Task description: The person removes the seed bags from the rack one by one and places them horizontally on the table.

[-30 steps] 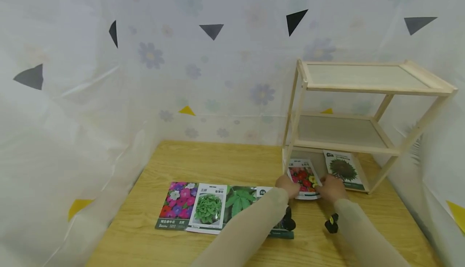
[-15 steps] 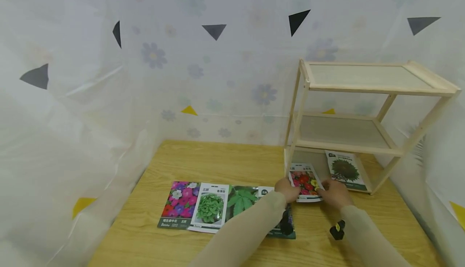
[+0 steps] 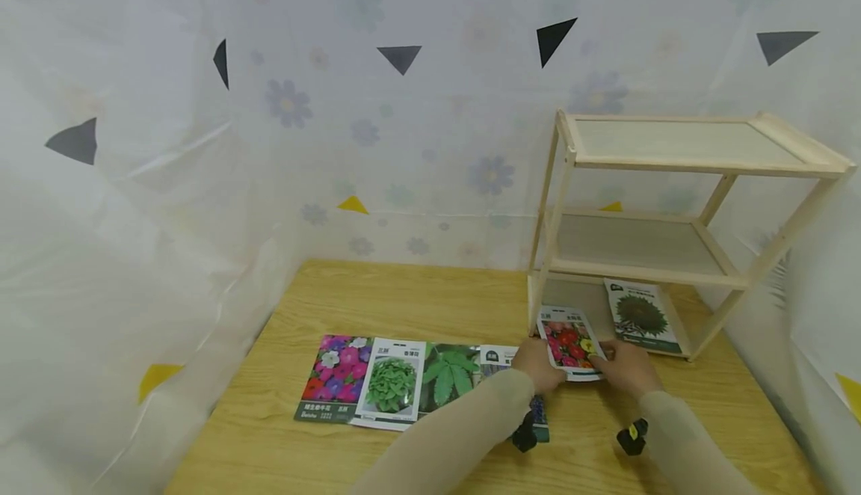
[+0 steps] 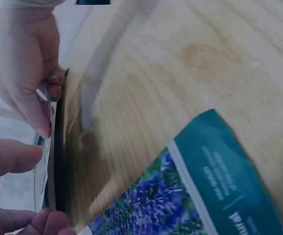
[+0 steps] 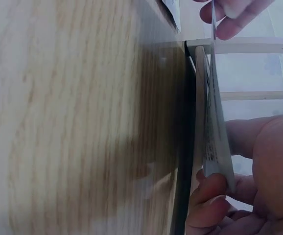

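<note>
A seed packet with red and yellow flowers [image 3: 570, 342] lies between my two hands at the front left of the wooden rack's bottom shelf. My left hand [image 3: 538, 366] pinches its left edge, thumb on top and fingers below. On the opposite edge, my right hand [image 3: 628, 368] pinches it the same way. Edge-on in the right wrist view, the packet [image 5: 217, 122] appears lifted off the shelf's front rail [image 5: 200, 103]. Beside it on the bottom shelf lies a packet with a dark spiky round plant [image 3: 641, 315].
Left of the rack [image 3: 673, 280], several seed packets lie in a row on the wooden table [image 3: 377, 293]: petunia-like flowers [image 3: 336, 368], a leafy herb [image 3: 392, 383], a green leaf [image 3: 447, 375] and purple flower spikes [image 4: 156, 200], partly behind my left forearm.
Both hands have drawn the red-flower packet a little toward me, over the shelf's front edge. The view has shifted slightly; the other packets stay in place.
</note>
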The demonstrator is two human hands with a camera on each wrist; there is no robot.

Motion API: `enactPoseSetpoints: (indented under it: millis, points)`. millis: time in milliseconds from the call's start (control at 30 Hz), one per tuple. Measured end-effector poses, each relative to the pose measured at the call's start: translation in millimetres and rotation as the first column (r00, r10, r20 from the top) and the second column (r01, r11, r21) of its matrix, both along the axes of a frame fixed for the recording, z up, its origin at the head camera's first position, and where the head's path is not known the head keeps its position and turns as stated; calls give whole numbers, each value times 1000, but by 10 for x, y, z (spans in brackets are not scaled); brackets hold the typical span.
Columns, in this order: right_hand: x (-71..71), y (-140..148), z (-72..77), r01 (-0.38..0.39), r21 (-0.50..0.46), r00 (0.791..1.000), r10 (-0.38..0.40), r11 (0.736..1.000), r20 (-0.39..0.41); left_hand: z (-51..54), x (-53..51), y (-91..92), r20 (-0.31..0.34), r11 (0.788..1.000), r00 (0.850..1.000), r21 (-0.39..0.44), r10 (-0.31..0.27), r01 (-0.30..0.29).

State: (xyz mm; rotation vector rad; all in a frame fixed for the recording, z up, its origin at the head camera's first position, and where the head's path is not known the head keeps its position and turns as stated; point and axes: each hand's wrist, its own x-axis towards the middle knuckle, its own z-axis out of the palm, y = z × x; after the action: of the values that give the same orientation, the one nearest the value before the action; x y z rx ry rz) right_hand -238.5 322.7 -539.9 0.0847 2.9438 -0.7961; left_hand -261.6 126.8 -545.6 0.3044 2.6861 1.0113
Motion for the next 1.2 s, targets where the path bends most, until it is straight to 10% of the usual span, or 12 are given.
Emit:
enactPoseSetpoints:
  millis: [367, 600, 1200]
  points:
    - [85, 2, 14, -4, -37, 1000, 4, 999, -4, -42, 189, -32, -199, 932, 962, -347, -187, 109]
    - [163, 10, 9, -7, -67, 1000, 7, 998, 2, -4, 302, -104, -307, 850, 897, -511, -319, 127]
    - [297, 89, -49, -6, -48, 999, 8, 999, 49, 40, 497, -143, -330, 798, 846, -579, -418, 169]
